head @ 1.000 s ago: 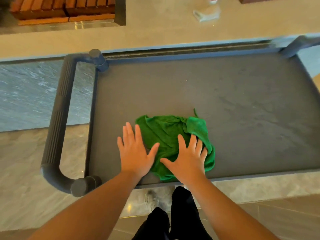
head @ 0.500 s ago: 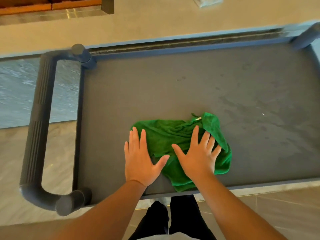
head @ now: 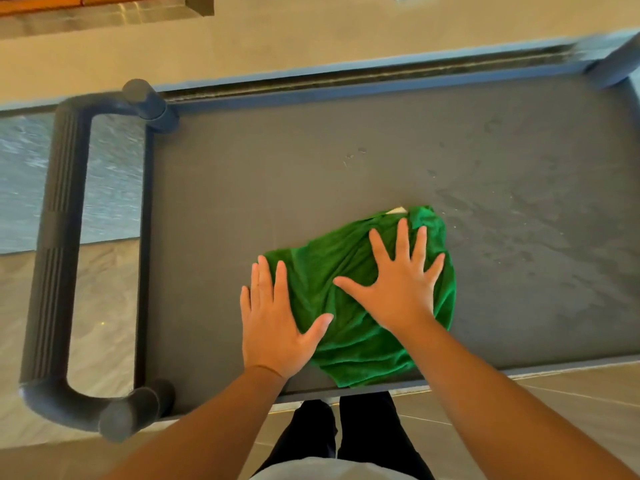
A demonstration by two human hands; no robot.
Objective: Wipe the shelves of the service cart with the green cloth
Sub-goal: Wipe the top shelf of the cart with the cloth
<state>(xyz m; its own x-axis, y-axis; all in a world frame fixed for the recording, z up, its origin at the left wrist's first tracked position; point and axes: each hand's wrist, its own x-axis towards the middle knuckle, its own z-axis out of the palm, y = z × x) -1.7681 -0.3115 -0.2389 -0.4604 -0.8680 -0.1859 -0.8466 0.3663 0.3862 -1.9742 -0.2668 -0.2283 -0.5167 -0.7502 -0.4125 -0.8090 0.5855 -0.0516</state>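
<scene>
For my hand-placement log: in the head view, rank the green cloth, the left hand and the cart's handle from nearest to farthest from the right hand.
1. green cloth, directly under the right hand, which presses it flat.
2. left hand, just to its left, at the cloth's edge.
3. handle, at the far left end.

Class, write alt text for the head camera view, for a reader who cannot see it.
A person's right hand presses flat on a crumpled green cloth on a dark grey cart shelf, left hand flat beside it with thumb on the cloth.
</scene>
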